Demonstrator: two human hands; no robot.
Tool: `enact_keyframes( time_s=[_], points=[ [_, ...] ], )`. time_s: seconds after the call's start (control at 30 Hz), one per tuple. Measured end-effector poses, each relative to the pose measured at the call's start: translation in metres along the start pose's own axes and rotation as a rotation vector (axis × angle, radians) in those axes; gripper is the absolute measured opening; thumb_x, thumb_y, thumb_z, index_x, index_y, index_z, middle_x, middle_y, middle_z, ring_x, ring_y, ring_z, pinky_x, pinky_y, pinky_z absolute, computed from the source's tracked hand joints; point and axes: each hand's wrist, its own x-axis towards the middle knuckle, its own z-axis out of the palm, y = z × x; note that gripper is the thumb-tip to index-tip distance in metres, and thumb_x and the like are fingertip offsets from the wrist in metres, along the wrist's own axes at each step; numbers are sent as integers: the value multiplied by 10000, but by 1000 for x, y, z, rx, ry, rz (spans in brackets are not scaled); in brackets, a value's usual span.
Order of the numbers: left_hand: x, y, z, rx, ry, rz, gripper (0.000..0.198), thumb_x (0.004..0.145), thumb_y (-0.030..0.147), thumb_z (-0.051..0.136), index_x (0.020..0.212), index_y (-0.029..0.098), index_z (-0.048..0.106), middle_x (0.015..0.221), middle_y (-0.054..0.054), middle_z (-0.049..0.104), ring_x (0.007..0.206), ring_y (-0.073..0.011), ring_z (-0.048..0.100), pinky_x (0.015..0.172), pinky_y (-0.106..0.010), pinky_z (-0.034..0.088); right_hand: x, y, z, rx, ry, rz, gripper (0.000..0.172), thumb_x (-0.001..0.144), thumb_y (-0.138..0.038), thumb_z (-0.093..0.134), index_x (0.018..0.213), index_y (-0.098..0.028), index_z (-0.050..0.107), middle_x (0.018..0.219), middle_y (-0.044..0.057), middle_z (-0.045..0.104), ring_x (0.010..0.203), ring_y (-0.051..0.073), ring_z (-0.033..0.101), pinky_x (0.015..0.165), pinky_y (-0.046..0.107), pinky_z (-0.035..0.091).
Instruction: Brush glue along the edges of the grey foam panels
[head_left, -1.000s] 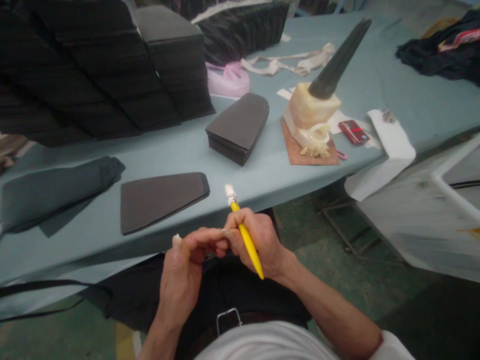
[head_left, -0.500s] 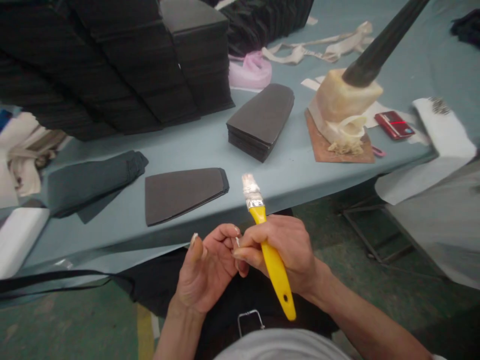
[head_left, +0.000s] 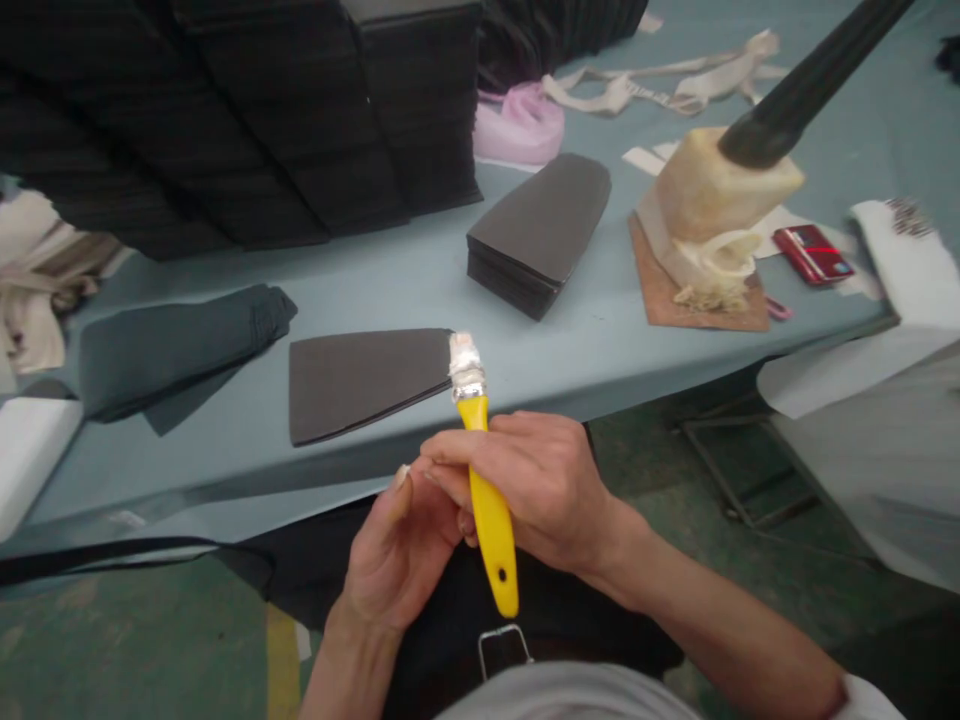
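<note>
- Brush (head_left: 493,530): yellow plastic handle with a small hanging hole, wrapped by the right hand (head_left: 540,490), its fingers closed just below the metal ferrule (head_left: 467,378).
- Bristles (head_left: 463,352): short, stiff-looking, caked whitish, pointing up just beside the corner of the flat foam stack (head_left: 360,385).
- Left hand (head_left: 397,550): narrow, fingers curled up against the right hand, thumb raised; cannot tell whether it pinches anything there.
- Grip: holding this near the ferrule seems sound for control, with the crusted tip best kept off the foam's edge.
- Flat foam stack: dark grey, matte, tapered, lying on the blue-grey table cover (head_left: 600,375).
- Beyond it: a thicker foam stack (head_left: 536,230) with a rounded end.
- Left of it: rolled dark cloth (head_left: 172,350).
- Far right of it: a waxy cream lump (head_left: 712,190) on brown card (head_left: 652,270).
</note>
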Motion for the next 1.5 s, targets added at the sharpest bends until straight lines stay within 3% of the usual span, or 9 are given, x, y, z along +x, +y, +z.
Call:
enact_keyframes(
  time_s=[0.17,0.33,0.63,1.03,1.27,1.5],
  points=[
    [-1,0,0,38,49,49,357,835,536,863,810,182,814,752,-42,709,690,-163,631,712,-281,586,3,9,1,-109,-54,-108,266,1109,-224,521,1069,-182,781,657,-34,689,573,122,578,604,296,413],
    [1,-2,-2,-19,68,55,299,826,484,881,826,189,830,795,-45,742,730,-162,659,722,-260,602,5,13,4,-104,-61,-160,296,1092,-157,492,1036,-189,781,653,-35,672,585,124,552,605,290,401],
    [1,-3,-2,-152,78,-40,273,819,403,890,965,177,841,894,-54,740,811,-179,657,733,-283,608,2,22,8,-104,-167,-172,276,1073,-218,494,1072,-195,770,680,-17,684,612,144,583,627,306,384],
    [-1,-4,-6,-215,57,-83,230,840,358,865,963,170,816,931,-59,713,826,-189,618,763,-321,581,1,25,9,-110,-147,-186,294,1087,-232,490,1024,-188,774,657,-18,673,590,145,569,606,306,386],
    [-2,-9,-10,-209,-23,-202,306,843,417,829,981,146,788,984,-94,698,868,-209,617,744,-308,540,1,31,-3,-120,-274,-301,213,1071,-207,528,1071,-188,740,722,-12,736,611,143,584,587,309,328],
    [-3,-12,-12,-214,-13,-197,255,878,402,785,967,163,770,1017,-104,690,884,-208,617,750,-301,534,-1,34,-3,-168,-342,-290,175,1051,-211,560,1073,-208,734,717,-19,740,600,146,588,584,312,313]
  ],
)
